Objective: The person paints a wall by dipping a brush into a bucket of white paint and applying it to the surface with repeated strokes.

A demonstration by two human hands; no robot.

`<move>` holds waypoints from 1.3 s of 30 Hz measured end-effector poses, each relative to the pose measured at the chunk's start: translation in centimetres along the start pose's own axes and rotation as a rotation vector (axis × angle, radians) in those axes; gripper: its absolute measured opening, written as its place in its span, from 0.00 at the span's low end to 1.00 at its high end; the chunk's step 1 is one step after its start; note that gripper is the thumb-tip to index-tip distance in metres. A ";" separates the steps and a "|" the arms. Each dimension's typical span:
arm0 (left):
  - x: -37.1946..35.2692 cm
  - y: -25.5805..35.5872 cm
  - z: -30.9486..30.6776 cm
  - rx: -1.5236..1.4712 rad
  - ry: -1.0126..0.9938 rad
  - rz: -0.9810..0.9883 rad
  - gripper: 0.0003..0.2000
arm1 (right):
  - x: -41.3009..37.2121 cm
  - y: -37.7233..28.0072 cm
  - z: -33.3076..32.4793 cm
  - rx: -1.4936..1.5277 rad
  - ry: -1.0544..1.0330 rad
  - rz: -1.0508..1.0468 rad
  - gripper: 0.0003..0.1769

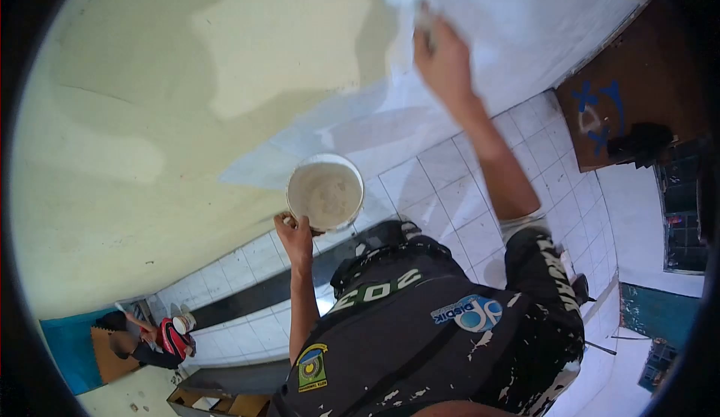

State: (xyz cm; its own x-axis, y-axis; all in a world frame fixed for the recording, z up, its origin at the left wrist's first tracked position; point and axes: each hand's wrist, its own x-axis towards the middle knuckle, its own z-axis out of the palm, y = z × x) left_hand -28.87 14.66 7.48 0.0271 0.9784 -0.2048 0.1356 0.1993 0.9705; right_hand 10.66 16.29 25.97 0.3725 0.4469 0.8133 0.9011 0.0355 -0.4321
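My left hand (295,238) is closed on the rim of a white paint bucket (325,160), held tilted so its pale, stained inside shows. In front of the wall, my right hand (444,53) is wrapped round the handle of a paintbrush (425,21). Motion blurs the brush, and its bristles merge with the white paint. Around the brush the wall (277,49) carries fresh white paint (517,31), while the part to the left stays cream-yellow.
White floor tiles (424,173) with a dark strip (259,297) run below the wall. At lower left another person (146,340) is near a small bucket (183,322). An open wooden cabinet (217,400) lies at the bottom; a brown board (637,79) with blue marks stands at right.
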 end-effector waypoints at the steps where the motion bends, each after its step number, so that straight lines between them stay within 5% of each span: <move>1: -0.1 0.1 0.1 -0.014 -0.006 0.021 0.17 | -3.6 2.4 2.6 -0.065 -0.027 -0.017 0.27; 6: -0.2 0.0 -0.2 0.007 -0.057 -0.020 0.16 | -18.7 7.9 6.5 -0.095 -0.284 0.150 0.29; 11: 0.3 0.2 -0.1 -0.015 -0.091 -0.015 0.16 | -20.8 8.9 5.8 -0.088 -0.518 0.388 0.24; 20: 0.8 0.7 0.2 -0.027 -0.192 -0.034 0.17 | 4.5 -5.1 -5.0 0.071 -0.346 0.286 0.16; 26: 0.6 1.8 0.2 0.006 -0.229 -0.032 0.17 | 14.4 -11.9 -12.2 -0.077 -0.079 -0.057 0.21; 29: 1.1 1.1 0.1 -0.009 -0.226 -0.028 0.18 | 14.8 -11.7 -10.7 0.060 -0.005 -0.005 0.21; 32: 1.1 0.6 0.0 -0.013 -0.210 -0.022 0.18 | 9.8 -7.9 -5.0 0.027 -0.117 0.069 0.21; 33: 0.9 0.4 0.0 -0.003 -0.202 -0.025 0.18 | 6.5 -4.5 -1.8 -0.019 -0.025 -0.064 0.24; 36: 0.7 0.5 0.1 -0.011 -0.180 -0.021 0.18 | -4.5 -0.2 0.9 -0.053 -0.348 0.203 0.28; 39: 0.5 0.6 0.3 -0.059 -0.155 -0.066 0.18 | -15.8 5.7 4.0 -0.028 -0.511 0.382 0.20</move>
State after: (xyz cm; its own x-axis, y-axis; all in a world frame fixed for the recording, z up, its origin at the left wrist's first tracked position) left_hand -28.47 15.25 7.98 0.1736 0.9439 -0.2810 0.0841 0.2701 0.9592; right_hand 8.99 13.04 9.07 0.5218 0.7938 0.3124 0.7338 -0.2310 -0.6389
